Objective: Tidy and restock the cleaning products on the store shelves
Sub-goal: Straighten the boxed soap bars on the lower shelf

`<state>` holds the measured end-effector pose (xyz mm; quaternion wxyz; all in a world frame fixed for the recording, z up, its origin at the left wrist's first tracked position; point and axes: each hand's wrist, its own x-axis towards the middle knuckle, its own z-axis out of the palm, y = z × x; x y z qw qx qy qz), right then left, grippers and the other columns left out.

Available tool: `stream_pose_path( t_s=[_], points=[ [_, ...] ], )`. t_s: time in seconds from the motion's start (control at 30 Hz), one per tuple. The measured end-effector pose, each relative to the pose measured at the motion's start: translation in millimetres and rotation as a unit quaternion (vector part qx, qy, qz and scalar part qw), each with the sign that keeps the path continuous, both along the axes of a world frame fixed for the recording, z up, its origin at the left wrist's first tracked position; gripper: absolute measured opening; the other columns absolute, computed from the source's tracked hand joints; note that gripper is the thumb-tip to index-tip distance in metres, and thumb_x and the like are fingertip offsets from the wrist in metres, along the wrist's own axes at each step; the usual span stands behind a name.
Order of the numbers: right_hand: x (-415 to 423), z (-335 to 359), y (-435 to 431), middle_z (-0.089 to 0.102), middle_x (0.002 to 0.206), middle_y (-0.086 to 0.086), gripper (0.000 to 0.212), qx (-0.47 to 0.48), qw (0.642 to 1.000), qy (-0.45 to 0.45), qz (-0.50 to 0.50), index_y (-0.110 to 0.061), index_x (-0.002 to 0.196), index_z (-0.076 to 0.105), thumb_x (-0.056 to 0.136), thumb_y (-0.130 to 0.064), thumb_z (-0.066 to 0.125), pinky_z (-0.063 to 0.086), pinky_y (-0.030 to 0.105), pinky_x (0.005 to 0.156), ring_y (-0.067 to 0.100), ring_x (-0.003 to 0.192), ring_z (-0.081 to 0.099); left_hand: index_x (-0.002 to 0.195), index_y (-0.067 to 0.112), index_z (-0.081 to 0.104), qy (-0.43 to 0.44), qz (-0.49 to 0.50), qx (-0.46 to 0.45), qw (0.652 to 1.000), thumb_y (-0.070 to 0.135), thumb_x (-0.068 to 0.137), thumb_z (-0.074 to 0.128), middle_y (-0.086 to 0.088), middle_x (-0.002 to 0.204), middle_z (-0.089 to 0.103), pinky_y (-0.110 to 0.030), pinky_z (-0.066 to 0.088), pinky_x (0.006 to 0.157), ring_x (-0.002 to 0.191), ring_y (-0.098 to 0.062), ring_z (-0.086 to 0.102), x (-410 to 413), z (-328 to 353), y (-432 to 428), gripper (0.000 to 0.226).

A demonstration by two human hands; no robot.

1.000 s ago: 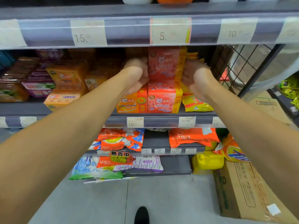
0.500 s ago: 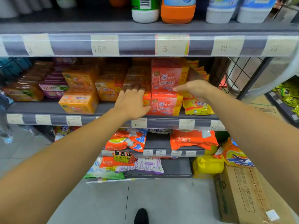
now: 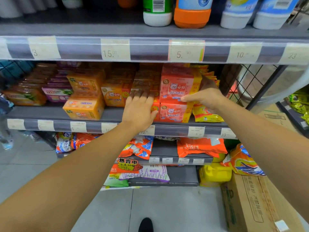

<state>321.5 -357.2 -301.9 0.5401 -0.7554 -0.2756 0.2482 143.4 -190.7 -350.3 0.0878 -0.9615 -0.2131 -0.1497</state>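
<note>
Two red soap packs are stacked on the middle shelf (image 3: 50, 113), the upper red pack (image 3: 177, 84) on the lower red pack (image 3: 173, 113). My right hand (image 3: 204, 97) touches the stack's right side: the thumb lies across the front where the two packs meet, and straight fingers reach back between the upper pack and the yellow packets (image 3: 206, 117). My left hand (image 3: 138, 111) lies flat with straight fingers on the orange soap packs (image 3: 115, 95) just left of the red stack. Neither hand holds anything.
Bottles (image 3: 192, 14) stand on the top shelf. More orange and purple soap packs fill the middle shelf's left side. Detergent bags (image 3: 200, 146) lie on lower shelves. A cardboard box (image 3: 250, 203) sits on the floor at right, and a wire mesh panel (image 3: 250, 81) closes the shelf's right end.
Both hands let go of the upper red pack they gripped a second ago and opened. The left hand dropped onto the orange packs; the right hand now rests by the stack.
</note>
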Motion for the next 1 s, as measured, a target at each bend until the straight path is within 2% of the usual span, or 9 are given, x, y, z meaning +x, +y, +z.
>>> stream_pose_path(
  t_s=[0.23, 0.33, 0.47, 0.6, 0.67, 0.73, 0.83, 0.9, 1.0],
  points=[
    [0.4, 1.3, -1.0, 0.074, 0.105, -0.003, 0.067, 0.021, 0.999, -0.013, 0.02, -0.015, 0.118, 0.063, 0.058, -0.01, 0.091, 0.055, 0.018, 0.065, 0.009, 0.089, 0.072, 0.132, 0.018, 0.051, -0.017, -0.002, 0.001, 1.0, 0.056, 0.089, 0.05, -0.008, 0.137, 0.057, -0.047, 0.031, 0.109, 0.133, -0.03, 0.044, 0.8, -2.0, 0.2, 0.058],
    [1.3, 1.9, -1.0, 0.075, 0.1, -0.007, 0.064, 0.014, 1.0, -0.005, 0.021, -0.017, 0.117, 0.064, 0.058, -0.012, 0.091, 0.054, 0.014, 0.062, 0.005, 0.085, 0.072, 0.133, 0.017, 0.053, -0.034, -0.007, -0.008, 0.999, 0.067, 0.085, 0.043, -0.009, 0.135, 0.058, -0.048, 0.029, 0.109, 0.132, -0.031, 0.045, 0.8, -2.9, -0.7, 0.069],
    [-0.5, -0.7, -1.5, 0.072, 0.076, -0.024, 0.059, -0.009, 1.0, 0.005, 0.003, -0.017, 0.112, 0.066, 0.059, -0.018, 0.091, 0.046, 0.005, 0.049, -0.009, 0.07, 0.067, 0.133, 0.018, 0.053, -0.037, 0.002, -0.007, 0.999, 0.071, 0.084, 0.038, -0.009, 0.135, 0.059, -0.048, 0.029, 0.11, 0.132, -0.03, 0.046, 1.2, -4.0, -0.8, 0.075],
    [-4.8, -3.9, -0.8, 0.07, 0.079, -0.022, 0.047, -0.037, 0.999, -0.021, -0.02, -0.021, 0.103, 0.07, 0.061, -0.027, 0.09, 0.048, 0.007, 0.051, -0.007, 0.071, 0.068, 0.136, 0.016, 0.05, -0.03, -0.007, -0.009, 0.999, 0.066, 0.083, 0.046, -0.01, 0.139, 0.056, -0.049, 0.028, 0.112, 0.135, -0.032, 0.043, -0.5, -2.1, -1.5, 0.073],
    [-11.5, -4.4, -1.8, 0.067, 0.077, -0.018, 0.029, -0.092, 0.993, -0.06, -0.051, -0.025, 0.085, 0.069, 0.066, -0.036, 0.087, 0.048, 0.014, 0.051, 0.001, 0.071, 0.066, 0.14, 0.015, 0.044, -0.004, -0.016, -0.016, 1.0, 0.062, 0.082, 0.055, -0.012, 0.143, 0.051, -0.048, 0.025, 0.115, 0.138, -0.033, 0.039, -2.4, 1.7, -2.1, 0.075],
    [-22.2, -6.2, -2.9, 0.067, 0.078, -0.011, 0.021, -0.114, 0.986, -0.09, -0.08, -0.024, 0.08, 0.067, 0.072, -0.035, 0.083, 0.047, 0.018, 0.051, 0.005, 0.073, 0.065, 0.144, 0.015, 0.036, 0.036, -0.021, -0.033, 0.999, 0.055, 0.08, 0.065, -0.012, 0.149, 0.043, -0.048, 0.019, 0.119, 0.142, -0.033, 0.031, -4.3, 7.7, -2.1, 0.081],
    [-50.1, -9.6, -6.7, 0.07, 0.1, 0.004, 0.031, -0.149, 0.976, -0.131, -0.084, -0.014, 0.105, 0.063, 0.078, -0.022, 0.076, 0.052, 0.03, 0.071, 0.023, 0.09, 0.067, 0.148, 0.013, 0.025, 0.097, -0.025, -0.051, 0.994, 0.044, 0.078, 0.069, -0.014, 0.151, 0.035, -0.047, 0.014, 0.121, 0.142, -0.034, 0.025, -10.6, 19.3, -6.0, 0.089],
    [-74.1, -12.5, -14.8, 0.068, 0.108, 0.007, 0.038, -0.205, 0.967, -0.139, -0.061, -0.011, 0.117, 0.057, 0.082, -0.021, 0.071, 0.049, 0.03, 0.072, 0.026, 0.091, 0.063, 0.151, 0.01, 0.019, 0.132, -0.017, -0.065, 0.989, 0.042, 0.078, 0.069, -0.016, 0.152, 0.031, -0.046, 0.014, 0.12, 0.141, -0.036, 0.024, -19.9, 28.4, -14.5, 0.094],
    [-111.0, -10.3, -31.7, 0.067, 0.1, 0.016, 0.03, -0.29, 0.945, -0.151, 0.027, -0.002, 0.11, 0.06, 0.085, -0.017, 0.065, 0.054, 0.039, 0.07, 0.031, 0.088, 0.063, 0.155, 0.012, 0.017, 0.198, -0.009, -0.132, 0.971, 0.037, 0.083, 0.067, -0.019, 0.161, 0.014, -0.047, 0.023, 0.117, 0.148, -0.038, 0.012, -46.5, 41.7, -36.4, 0.092]
  ],
)
